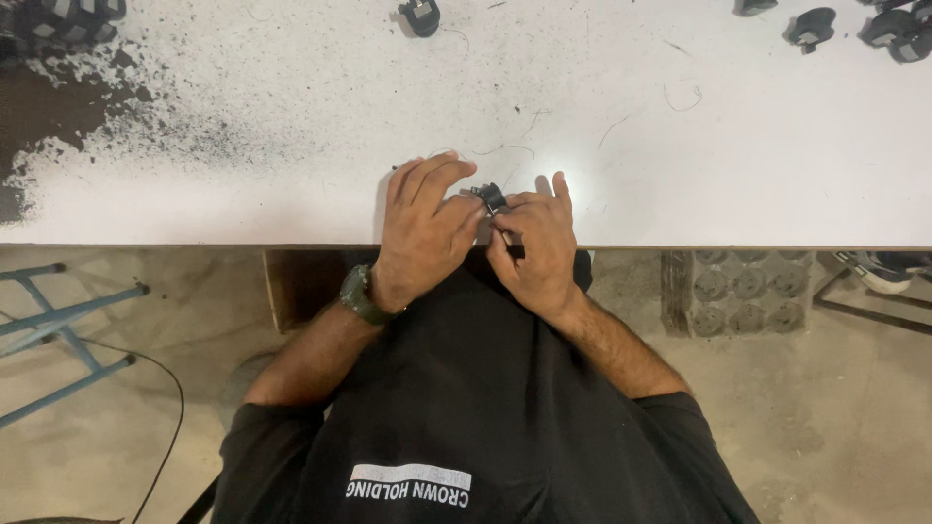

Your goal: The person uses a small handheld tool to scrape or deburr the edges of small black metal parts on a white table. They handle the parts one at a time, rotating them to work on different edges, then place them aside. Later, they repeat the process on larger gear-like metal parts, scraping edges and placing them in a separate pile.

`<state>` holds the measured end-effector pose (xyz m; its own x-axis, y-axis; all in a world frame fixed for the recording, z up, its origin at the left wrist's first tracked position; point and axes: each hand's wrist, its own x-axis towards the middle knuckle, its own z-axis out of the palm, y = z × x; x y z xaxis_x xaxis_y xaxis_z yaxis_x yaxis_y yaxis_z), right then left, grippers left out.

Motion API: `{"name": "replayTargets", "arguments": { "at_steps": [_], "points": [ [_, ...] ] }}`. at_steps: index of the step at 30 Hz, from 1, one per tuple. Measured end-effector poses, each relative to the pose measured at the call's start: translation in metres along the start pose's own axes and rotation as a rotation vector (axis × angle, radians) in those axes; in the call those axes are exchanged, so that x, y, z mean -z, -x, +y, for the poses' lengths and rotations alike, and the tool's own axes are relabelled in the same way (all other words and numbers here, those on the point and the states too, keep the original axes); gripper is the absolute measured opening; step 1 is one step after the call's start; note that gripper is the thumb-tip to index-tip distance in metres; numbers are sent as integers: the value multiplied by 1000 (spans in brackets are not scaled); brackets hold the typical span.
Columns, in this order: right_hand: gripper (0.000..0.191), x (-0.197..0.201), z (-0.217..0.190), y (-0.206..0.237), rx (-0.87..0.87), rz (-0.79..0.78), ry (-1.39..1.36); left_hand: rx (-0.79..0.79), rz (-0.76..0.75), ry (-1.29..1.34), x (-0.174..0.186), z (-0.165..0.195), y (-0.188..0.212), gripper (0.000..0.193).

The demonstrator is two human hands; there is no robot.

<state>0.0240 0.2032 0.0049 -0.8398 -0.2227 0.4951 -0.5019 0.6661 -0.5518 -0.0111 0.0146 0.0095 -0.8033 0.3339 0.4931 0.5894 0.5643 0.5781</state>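
Small black part (492,197), some kind of round plug-like piece with a bit of shiny metal on it, is what both hands are working on, right at the near edge of the tabletop (680,184), about the middle of its length. The left hand (424,233) has its fingers laid over it from the left, fingertips pressed down onto the top of the part, so pinching or steadying it rather than spread. The right hand (537,247) is curled in tight too, and its fingers (505,236) look pinched around something thin and dark that points up at the part, maybe a tool or a pin, honestly too small to tell.

As for how far along it is: my guess is mid-way on this one piece, since it's held between both hands and not set down, and I can't see whether anything on it is already fitted.

Along the far edge there are more black pieces (812,27) toward the far right corner and one more (420,16) near the middle, all well apart from the hands. Far left corner is covered in dark dust (58,116), and a few thin wire strands (684,97) lie loose across the white surface. Wristwatch (361,294) on the left wrist.
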Motion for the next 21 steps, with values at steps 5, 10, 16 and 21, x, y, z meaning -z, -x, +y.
{"name": "replayTargets", "arguments": {
  "at_steps": [5,10,16,21],
  "points": [
    [26,-3,1,2,5,13,24,114,-61,64,0,-4,1,11],
    [31,-4,5,7,114,83,-10,110,-64,60,-2,-6,2,12],
    [37,-9,8,8,129,16,1,101,-60,105,1,-8,3,9],
    [36,-9,3,4,114,19,62,104,-87,115,0,-10,4,10]
  ]
}}
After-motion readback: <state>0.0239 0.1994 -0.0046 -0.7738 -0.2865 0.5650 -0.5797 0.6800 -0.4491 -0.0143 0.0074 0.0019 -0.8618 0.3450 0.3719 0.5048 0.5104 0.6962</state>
